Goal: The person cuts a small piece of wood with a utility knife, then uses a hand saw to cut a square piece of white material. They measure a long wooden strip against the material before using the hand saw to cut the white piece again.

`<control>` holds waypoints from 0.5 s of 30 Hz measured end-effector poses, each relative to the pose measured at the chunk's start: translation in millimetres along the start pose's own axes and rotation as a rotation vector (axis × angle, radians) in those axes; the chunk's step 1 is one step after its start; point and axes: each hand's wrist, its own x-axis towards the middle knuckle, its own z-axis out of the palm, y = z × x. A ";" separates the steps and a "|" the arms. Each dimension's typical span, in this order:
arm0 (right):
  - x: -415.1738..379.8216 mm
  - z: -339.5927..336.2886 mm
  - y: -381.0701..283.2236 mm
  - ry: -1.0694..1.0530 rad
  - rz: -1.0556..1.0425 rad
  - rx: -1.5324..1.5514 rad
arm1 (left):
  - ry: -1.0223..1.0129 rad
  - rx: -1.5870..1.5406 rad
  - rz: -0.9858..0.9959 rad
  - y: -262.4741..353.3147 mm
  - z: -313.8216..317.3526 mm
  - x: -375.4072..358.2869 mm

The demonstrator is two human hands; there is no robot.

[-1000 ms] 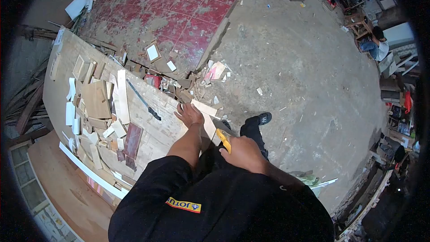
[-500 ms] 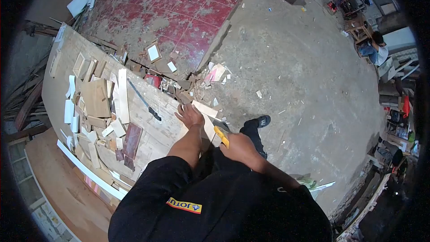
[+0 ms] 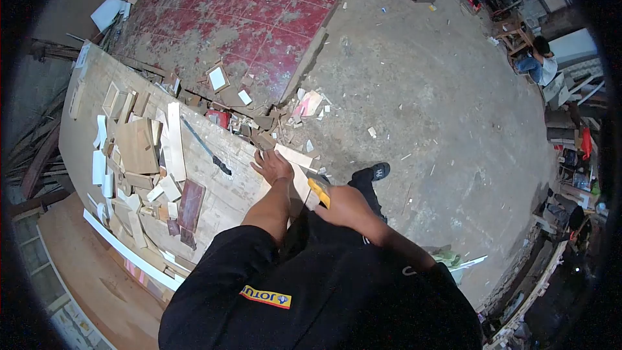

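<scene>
My right hand (image 3: 350, 208) is closed round the yellow handle of a handsaw (image 3: 319, 192); most of its blade is hidden. The saw sits against a pale wooden board (image 3: 299, 186) at the edge of the workbench (image 3: 236, 188). My left hand (image 3: 273, 166) lies on this board with its fingers spread, pressing from above. A second light strip of wood (image 3: 295, 156) sticks out past the left fingertips. Left of that hand, a long thin blade with a black handle (image 3: 222, 166) rests on the bench.
Wood offcuts, including a square brown board (image 3: 138, 145) and a dark red piece (image 3: 192, 204), are heaped on the bench's left. Scraps (image 3: 311, 104) litter the concrete floor (image 3: 414, 110) beside the red tiles (image 3: 259, 19). Another person (image 3: 541, 61) sits far right.
My right hand and the saw have shifted slightly. The left hand keeps its place on the board. The whole view has moved a little.
</scene>
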 end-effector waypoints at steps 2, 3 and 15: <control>-22.9 -35.9 -22.6 -0.049 0.019 -0.008 | 0.006 -0.008 -0.003 -1.7 -1.7 -3.0; -30.6 -46.8 -28.7 -0.095 0.043 -0.016 | 0.003 -0.012 -0.001 -1.4 -2.5 -4.9; 21.3 23.0 15.9 0.007 -0.022 -0.015 | -0.032 0.016 -0.011 -0.1 -4.4 -5.1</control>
